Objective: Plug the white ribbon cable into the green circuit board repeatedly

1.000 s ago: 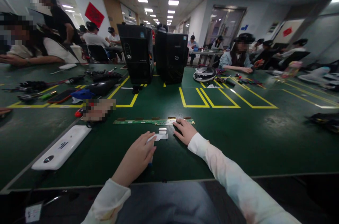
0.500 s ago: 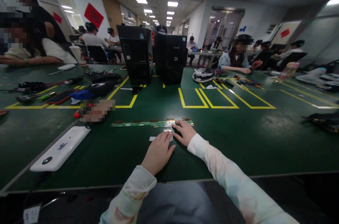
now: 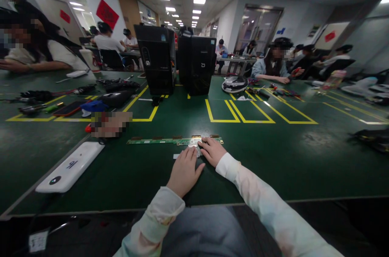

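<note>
A long, narrow green circuit board [image 3: 154,141] lies flat across the table in front of me. My right hand [image 3: 214,152] rests on its right part, fingers spread and fingertips touching the board. Just below the board's near edge, my left hand [image 3: 184,171] lies palm down, fingers stretched out over a whitish flat piece, perhaps a ribbon cable, which they mostly cover. A small white strip [image 3: 176,156] shows beside the left fingers. Both hands are open. Whether the flat piece is joined to the board is hidden under my fingers.
A white power bank [image 3: 71,168] lies to the left. Two black computer towers [image 3: 156,60] stand at the back. Cables and tools [image 3: 33,105] are spread on the far left, and a coiled cable [image 3: 234,84] sits back right. Several people work around.
My left hand has shifted slightly up and right, closer to the board and over the flat piece. My right hand stays nearly in place on the board.
</note>
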A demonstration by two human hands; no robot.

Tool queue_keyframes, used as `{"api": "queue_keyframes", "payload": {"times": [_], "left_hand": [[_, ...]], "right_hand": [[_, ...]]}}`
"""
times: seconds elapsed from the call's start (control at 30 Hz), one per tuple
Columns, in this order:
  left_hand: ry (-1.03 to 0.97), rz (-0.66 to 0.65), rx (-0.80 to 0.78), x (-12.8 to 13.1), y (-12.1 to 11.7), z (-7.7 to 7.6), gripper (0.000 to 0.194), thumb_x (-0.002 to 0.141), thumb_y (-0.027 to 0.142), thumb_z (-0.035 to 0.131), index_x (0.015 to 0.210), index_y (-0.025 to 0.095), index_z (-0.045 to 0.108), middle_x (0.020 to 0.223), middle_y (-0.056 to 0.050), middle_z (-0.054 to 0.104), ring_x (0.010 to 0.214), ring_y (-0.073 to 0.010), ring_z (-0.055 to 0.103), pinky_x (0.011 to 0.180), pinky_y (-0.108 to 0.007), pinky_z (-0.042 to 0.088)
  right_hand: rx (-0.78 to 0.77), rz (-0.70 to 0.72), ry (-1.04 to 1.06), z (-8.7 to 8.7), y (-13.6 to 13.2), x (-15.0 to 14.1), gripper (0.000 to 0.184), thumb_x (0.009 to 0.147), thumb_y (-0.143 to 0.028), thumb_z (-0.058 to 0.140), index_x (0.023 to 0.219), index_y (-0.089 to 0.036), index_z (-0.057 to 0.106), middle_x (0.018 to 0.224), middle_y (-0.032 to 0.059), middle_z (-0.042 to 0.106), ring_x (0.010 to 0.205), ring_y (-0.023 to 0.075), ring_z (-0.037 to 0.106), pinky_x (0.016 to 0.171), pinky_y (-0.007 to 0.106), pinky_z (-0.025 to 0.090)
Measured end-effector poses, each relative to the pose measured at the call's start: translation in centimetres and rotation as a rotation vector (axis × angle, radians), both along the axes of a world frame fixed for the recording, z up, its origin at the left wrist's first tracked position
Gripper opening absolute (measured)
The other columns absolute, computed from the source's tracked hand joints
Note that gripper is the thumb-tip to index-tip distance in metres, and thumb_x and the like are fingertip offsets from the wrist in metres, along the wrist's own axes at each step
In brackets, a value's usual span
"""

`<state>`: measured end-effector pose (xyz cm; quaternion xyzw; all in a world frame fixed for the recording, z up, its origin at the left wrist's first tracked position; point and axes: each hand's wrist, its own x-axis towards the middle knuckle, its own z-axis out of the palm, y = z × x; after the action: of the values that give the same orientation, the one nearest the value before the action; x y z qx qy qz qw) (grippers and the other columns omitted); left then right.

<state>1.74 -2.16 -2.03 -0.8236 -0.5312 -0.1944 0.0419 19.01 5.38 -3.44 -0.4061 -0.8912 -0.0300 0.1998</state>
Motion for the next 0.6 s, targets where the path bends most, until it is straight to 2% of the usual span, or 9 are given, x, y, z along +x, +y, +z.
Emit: {"api": "queue_keyframes", "payload": {"times": [0.37, 0.6], "left_hand": [[-0.017, -0.051, -0.023, -0.46, 0.48, 0.09, 0.051, 0.094, 0.042, 0.041, 0.131, 0.007, 0.050, 0.135, -0.018, 0.054, 0.129, -0.0286, 0.046, 0.107, -0.045, 0.037], [-0.018, -0.069, -0.033, -0.41, 0.71, 0.06, 0.051, 0.095, 0.042, 0.039, 0.130, 0.007, 0.050, 0.136, -0.018, 0.053, 0.129, -0.0294, 0.045, 0.107, -0.046, 0.036]], "right_hand": [[-0.040, 0.003, 0.001, 0.39, -0.27, 0.00, 0.041, 0.094, -0.031, 0.045, 0.127, -0.010, 0.058, 0.126, 0.0182, 0.053, 0.116, 0.0279, 0.049, 0.100, 0.045, 0.041], [-0.048, 0.022, 0.019, 0.13, -0.10, 0.17, 0.041, 0.093, -0.031, 0.047, 0.129, -0.016, 0.056, 0.127, 0.0169, 0.052, 0.118, 0.0278, 0.047, 0.100, 0.048, 0.041]]}}
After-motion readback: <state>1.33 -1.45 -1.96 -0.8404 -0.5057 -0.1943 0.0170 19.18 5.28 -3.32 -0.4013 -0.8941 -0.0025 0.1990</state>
